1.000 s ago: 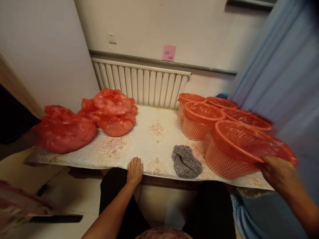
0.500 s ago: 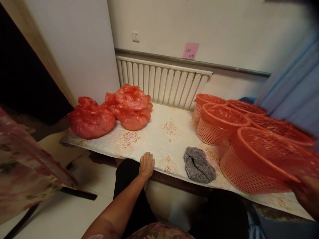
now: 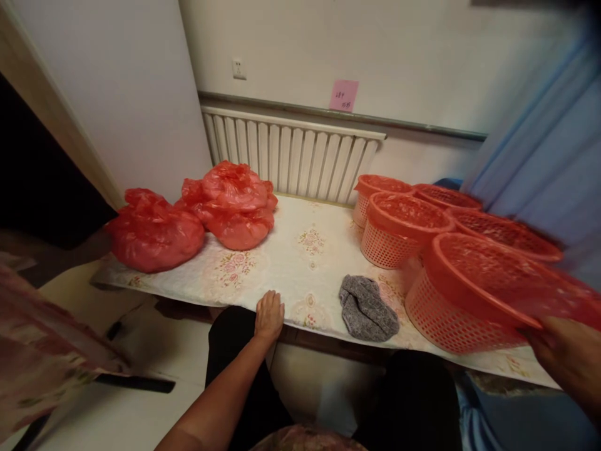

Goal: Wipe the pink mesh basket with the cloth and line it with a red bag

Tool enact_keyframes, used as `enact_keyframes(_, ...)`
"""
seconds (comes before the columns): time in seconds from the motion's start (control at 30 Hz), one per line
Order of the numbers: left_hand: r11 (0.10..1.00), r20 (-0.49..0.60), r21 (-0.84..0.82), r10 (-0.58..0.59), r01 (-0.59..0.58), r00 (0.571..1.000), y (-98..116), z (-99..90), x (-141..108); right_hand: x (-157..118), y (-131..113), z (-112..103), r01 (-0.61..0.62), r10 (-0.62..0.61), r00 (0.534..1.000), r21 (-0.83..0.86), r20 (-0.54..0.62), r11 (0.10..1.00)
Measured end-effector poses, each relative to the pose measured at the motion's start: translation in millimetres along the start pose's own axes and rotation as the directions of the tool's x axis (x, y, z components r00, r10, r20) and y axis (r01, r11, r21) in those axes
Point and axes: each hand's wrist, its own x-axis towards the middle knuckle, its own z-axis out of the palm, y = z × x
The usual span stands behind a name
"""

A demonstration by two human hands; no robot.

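Basket [image 3: 451, 313], red, lined, on the right of the table [image 3: 291, 263]; right hand [image 3: 566, 354] clamped on its rim. Grey cloth [image 3: 369, 310], beside it. Left hand [image 3: 269, 315], unclenched, flat on table edge. More baskets [image 3: 387, 245] behind; red bags [image 3: 159, 237], left.

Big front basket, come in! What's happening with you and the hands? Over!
Left hand resting on tablecloth. Right hand gripping front basket by its rim. Gray cloth beside it, other baskets crowded behind.
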Motion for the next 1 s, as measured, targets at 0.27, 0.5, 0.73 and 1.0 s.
enact_keyframes(0.27, 0.998, -0.015, 0.052, 0.037, -0.036, 0.999, -4.3, 2.5, 2.1, 2.0, -10.2, -8.4, 0.060, -0.059, 0.995, -0.013, 0.083, 0.998)
enact_keyframes(0.5, 0.995, -0.016, 0.083, 0.051, -0.050, 0.999, -5.2, 2.6, 6.1, -1.1, -15.3, -7.5, 0.078, -0.072, 0.996, -0.110, 0.050, 0.991)
enact_keyframes(0.73, 0.987, -0.017, 0.138, 0.088, -0.085, 0.996, -8.1, 5.3, 9.8, 2.5, -19.6, -5.3, 0.038, -0.029, 0.998, -0.158, 0.057, 0.987)
enact_keyframes(1.0, 0.981, -0.001, 0.166, 0.103, -0.102, 0.995, -10.4, 8.0, 11.9, 8.9, -31.5, -8.7, -0.015, 0.014, 1.000, -0.150, -0.010, 0.989)
